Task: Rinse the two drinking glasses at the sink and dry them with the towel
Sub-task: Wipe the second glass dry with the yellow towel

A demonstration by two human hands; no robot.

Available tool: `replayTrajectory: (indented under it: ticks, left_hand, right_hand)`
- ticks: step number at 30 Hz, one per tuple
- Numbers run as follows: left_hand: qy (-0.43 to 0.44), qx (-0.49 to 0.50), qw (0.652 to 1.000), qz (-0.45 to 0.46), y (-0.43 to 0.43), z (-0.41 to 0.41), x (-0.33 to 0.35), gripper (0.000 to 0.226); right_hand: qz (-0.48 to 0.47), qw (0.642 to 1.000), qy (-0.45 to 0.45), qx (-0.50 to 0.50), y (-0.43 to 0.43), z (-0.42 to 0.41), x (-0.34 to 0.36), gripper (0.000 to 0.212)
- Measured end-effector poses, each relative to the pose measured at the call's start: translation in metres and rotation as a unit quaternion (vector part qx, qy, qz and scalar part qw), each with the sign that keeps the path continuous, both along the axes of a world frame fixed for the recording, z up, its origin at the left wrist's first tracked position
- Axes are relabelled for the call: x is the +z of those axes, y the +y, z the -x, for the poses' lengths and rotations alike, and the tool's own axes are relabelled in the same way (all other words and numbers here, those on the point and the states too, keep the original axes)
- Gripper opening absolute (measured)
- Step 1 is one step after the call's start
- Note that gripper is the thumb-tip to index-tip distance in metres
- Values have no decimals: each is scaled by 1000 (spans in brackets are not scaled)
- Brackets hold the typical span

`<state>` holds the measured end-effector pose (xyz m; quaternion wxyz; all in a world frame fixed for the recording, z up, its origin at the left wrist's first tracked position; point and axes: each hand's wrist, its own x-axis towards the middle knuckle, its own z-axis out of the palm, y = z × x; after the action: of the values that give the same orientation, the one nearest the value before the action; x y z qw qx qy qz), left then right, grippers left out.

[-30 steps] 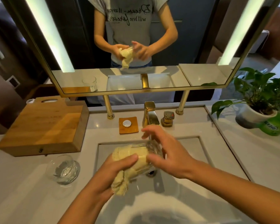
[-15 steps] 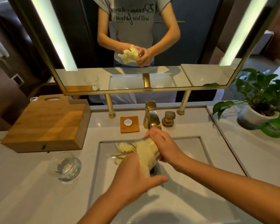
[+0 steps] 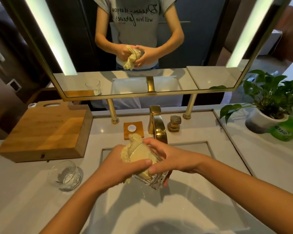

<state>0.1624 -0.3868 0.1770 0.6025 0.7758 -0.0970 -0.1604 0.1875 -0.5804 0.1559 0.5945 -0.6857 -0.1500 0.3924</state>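
Note:
Over the white sink basin (image 3: 189, 211) I hold a clear drinking glass (image 3: 153, 180) tilted, its thick base toward me. My right hand (image 3: 169, 157) wraps around the glass from the right. My left hand (image 3: 123, 166) grips a pale yellow towel (image 3: 134, 147) that is stuffed into the glass and bunched over its rim. A second clear glass (image 3: 65, 175) stands upright on the counter to the left of the basin, untouched.
A gold faucet (image 3: 156, 125) and its handle (image 3: 174, 123) stand behind the basin, next to a small wooden coaster (image 3: 134, 130). A wooden box (image 3: 44, 132) sits at the left. A potted plant (image 3: 267, 107) and a green bottle (image 3: 284, 130) are at the right.
Both hands turned the glass and towel: the towel, hanging below my left hand a second ago, now bunches at the glass's rim, and the glass's base points toward me.

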Motion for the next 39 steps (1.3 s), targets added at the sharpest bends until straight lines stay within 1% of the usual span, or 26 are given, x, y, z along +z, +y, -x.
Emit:
replayTrajectory:
  ticks: [2, 4, 6, 8, 10, 12, 13, 15, 18, 20, 22, 23, 25, 26, 27, 28, 29, 30, 32, 33, 34, 35, 37, 39]
  left_hand:
    - [-1, 92, 996, 22, -6, 9, -7, 13]
    - [16, 190, 981, 38, -13, 20, -14, 17]
    - [36, 255, 965, 44, -18, 33, -23, 25]
    - [49, 306, 949, 58, -19, 44, -30, 28]
    - [72, 369, 919, 123, -14, 49, -38, 25]
    - [115, 403, 883, 210, -7, 50, -40, 19]
    - [131, 403, 874, 237, -6, 51, -38, 20]
    - [134, 394, 873, 255, -9, 55, -35, 27]
    - [122, 370, 878, 279, -20, 58, -32, 54]
    - [113, 329, 892, 289, -27, 57, -31, 58]
    - [97, 287, 907, 294, -34, 57, -33, 60]
    - [91, 281, 908, 298, -36, 56, -35, 61]
    - [91, 284, 903, 310, -36, 53, -38, 58]
    - [91, 284, 903, 310, -35, 52, -41, 57]
    - [85, 287, 905, 303, -34, 51, -42, 56]
    - [72, 292, 910, 284, -33, 48, -44, 55]
    - [48, 296, 922, 245, -32, 44, -46, 51]
    - [7, 294, 939, 180, -32, 40, -48, 47]
    - [-63, 264, 962, 36, -32, 34, -52, 40]
    - [-69, 253, 965, -11, -31, 32, -54, 41]
    - [-60, 249, 966, -27, -30, 32, -53, 40]
    - [-49, 243, 968, -28, -28, 33, -54, 39]
    - [-30, 220, 975, -8, -21, 36, -50, 39]
    - [11, 191, 981, 30, -15, 37, -44, 42]
  right_hand:
    - [9, 999, -21, -35, 5, 5, -2, 65]
    - [0, 996, -35, -87, 7, 11, -11, 62]
    - [-8, 995, -45, -93, 6, 16, -18, 66]
    - [-4, 995, -54, -84, 3, 21, -21, 68]
    - [-20, 993, -50, -107, 1, 25, -23, 63]
    - [-65, 982, -37, -175, 2, 27, -23, 51]
    - [-95, 973, -32, -209, 3, 29, -23, 46]
    - [-150, 956, -33, -250, 10, 31, -22, 43]
    - [-189, 944, -65, -263, 25, 38, -21, 51]
    - [-159, 946, -105, -264, 34, 41, -24, 61]
    - [-110, 954, -150, -235, 41, 45, -29, 72]
    - [-83, 960, -162, -214, 43, 46, -30, 73]
    - [-10, 965, -186, -184, 44, 45, -26, 60]
    - [39, 958, -223, -178, 42, 43, -22, 55]
    - [85, 939, -281, -179, 39, 40, -16, 54]
    - [116, 912, -349, -182, 36, 37, -9, 54]
    - [135, 884, -409, -179, 34, 34, 0, 54]
    - [156, 863, -452, -160, 34, 32, 9, 51]
    - [249, 826, -502, -69, 40, 26, 24, 48]
    - [295, 811, -504, -24, 45, 23, 27, 50]
    - [312, 810, -497, 3, 50, 19, 27, 50]
    - [300, 820, -487, 13, 52, 15, 25, 49]
    - [249, 856, -453, 5, 55, 10, 20, 46]
    - [193, 900, -391, -11, 56, 9, 18, 41]
